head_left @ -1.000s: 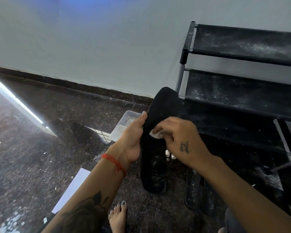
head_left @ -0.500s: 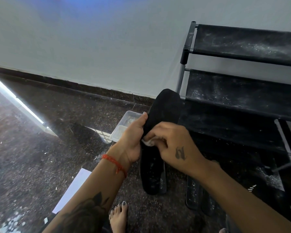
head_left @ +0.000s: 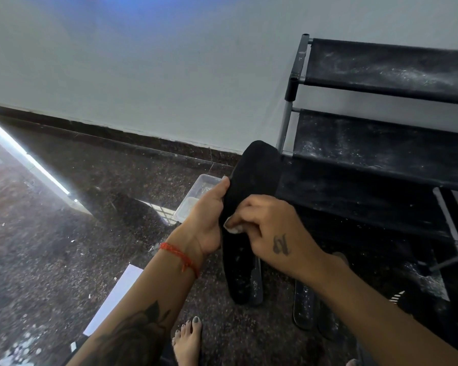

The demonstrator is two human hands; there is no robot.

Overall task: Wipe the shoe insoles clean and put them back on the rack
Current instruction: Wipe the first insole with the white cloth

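The black insole (head_left: pixel 251 186) is held up on end by the left hand (head_left: pixel 209 217), whose fingers are wrapped round its left edge. A small white wipe (head_left: pixel 233 228) is pinched in the fingers of the right hand (head_left: pixel 270 228) and pressed on the middle of the insole. A second ago the wipe was higher up and more to the right; now it has been slid down and over to the left edge. So the rubbing is going down the insole, and the top part looks clean. White specks are still seen near the bottom end, so more wiping is needed there. More dusty insoles (head_left: pixel 304 305) lie on the floor near the rack (head_left: pixel 381 138), which holds none yet
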